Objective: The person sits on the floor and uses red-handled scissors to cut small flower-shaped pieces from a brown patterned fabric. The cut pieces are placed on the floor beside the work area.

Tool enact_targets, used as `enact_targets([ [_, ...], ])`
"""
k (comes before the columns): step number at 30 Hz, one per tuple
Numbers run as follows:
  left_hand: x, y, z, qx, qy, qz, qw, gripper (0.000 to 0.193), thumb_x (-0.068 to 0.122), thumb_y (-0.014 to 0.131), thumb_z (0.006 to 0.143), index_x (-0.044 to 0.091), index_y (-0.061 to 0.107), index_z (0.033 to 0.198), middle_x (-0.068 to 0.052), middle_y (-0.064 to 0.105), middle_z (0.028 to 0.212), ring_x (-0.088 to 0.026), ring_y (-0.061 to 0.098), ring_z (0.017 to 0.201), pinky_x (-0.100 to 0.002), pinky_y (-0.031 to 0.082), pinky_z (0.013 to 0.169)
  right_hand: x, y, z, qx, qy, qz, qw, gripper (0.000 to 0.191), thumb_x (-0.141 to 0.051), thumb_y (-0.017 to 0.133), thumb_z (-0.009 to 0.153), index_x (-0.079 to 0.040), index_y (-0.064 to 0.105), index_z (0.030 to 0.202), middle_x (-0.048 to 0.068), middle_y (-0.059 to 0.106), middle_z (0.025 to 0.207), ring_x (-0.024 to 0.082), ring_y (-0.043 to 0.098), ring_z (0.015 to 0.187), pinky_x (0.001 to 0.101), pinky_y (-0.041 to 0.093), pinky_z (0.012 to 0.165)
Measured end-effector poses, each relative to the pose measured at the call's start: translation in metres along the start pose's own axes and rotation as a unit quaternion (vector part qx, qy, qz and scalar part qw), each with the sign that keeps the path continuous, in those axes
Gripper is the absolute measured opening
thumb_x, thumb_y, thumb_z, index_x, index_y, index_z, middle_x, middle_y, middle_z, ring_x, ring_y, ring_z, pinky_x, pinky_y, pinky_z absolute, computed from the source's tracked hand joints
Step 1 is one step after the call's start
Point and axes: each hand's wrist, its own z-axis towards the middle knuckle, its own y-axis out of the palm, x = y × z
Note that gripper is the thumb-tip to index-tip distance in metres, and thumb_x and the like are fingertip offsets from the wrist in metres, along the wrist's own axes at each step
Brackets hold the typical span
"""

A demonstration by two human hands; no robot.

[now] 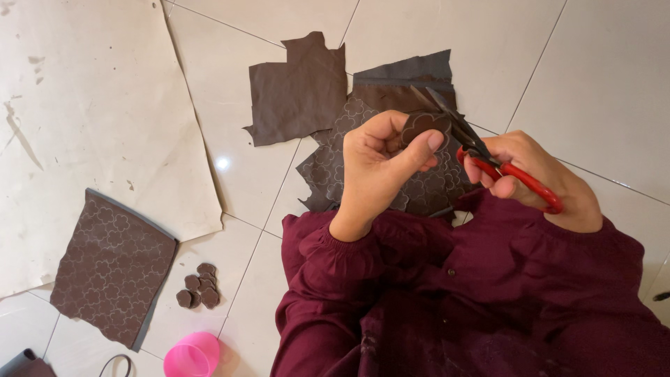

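Garment: one long-sleeved top in deep maroon cloth, filling the lower right of the frame. Sleeves were full, gathered into narrow cuffs at both wrists, with soft folds above each cuff. One small dark button sat at the front, lower centre. Left hand (380, 164) and right hand (551, 185) were bare: no rings, no watch visible.

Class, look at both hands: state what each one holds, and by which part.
The left hand pinches a small brown flower-shaped fabric piece by its lower edge. The right hand holds red-handled scissors by the handle loops.
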Motion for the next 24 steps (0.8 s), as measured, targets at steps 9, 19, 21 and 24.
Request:
enact_targets([
  [9,0.002,-0.008,0.004,-0.011,0.03,0.006,0.999,0.01,0.003,0.074,0.097,-0.001,0.065,0.101,-0.004,0.071,0.09,-0.007,0.067,0.083,-0.021,0.055,0.075,0.003,-0.004,-0.003,0.04,0.049,0.108,0.992,0.085,-0.089,0.057,0.066,-0.005,0.064,0.077,-0.003,0.046,0.049,0.008,0.04,0.036,0.0223,0.031,0.033],
  [19,-0.001,0.002,0.007,-0.045,-0.001,0.175,0.984,0.011,0.006,0.073,0.092,0.001,0.07,0.101,0.006,0.064,0.081,0.002,0.053,0.071,-0.016,0.042,0.062,-0.001,0.027,0.008,0.202,-0.107,0.136,0.964,0.026,-0.019,0.077,0.098,0.0,0.065,0.11,-0.001,0.059,0.083,0.005,0.053,0.072,0.0227,0.044,0.07],
  [21,-0.005,0.003,0.007,-0.047,0.004,0.186,0.981,0.009,0.006,0.075,0.091,0.001,0.07,0.097,0.005,0.063,0.078,0.001,0.051,0.069,-0.016,0.04,0.06,0.0,0.035,0.008,0.223,-0.096,0.107,0.964,0.014,-0.009,0.077,0.1,-0.001,0.065,0.101,0.0,0.059,0.079,0.005,0.053,0.069,0.0222,0.043,0.067],
  [24,-0.013,0.005,0.008,-0.052,0.014,0.159,0.986,0.01,0.006,0.076,0.093,0.001,0.069,0.097,0.004,0.065,0.081,0.0,0.055,0.073,-0.017,0.044,0.063,0.002,0.042,0.008,0.236,-0.057,0.074,0.967,0.01,-0.004,0.075,0.099,-0.003,0.067,0.095,-0.002,0.06,0.073,0.005,0.052,0.063,0.0202,0.041,0.058],
])
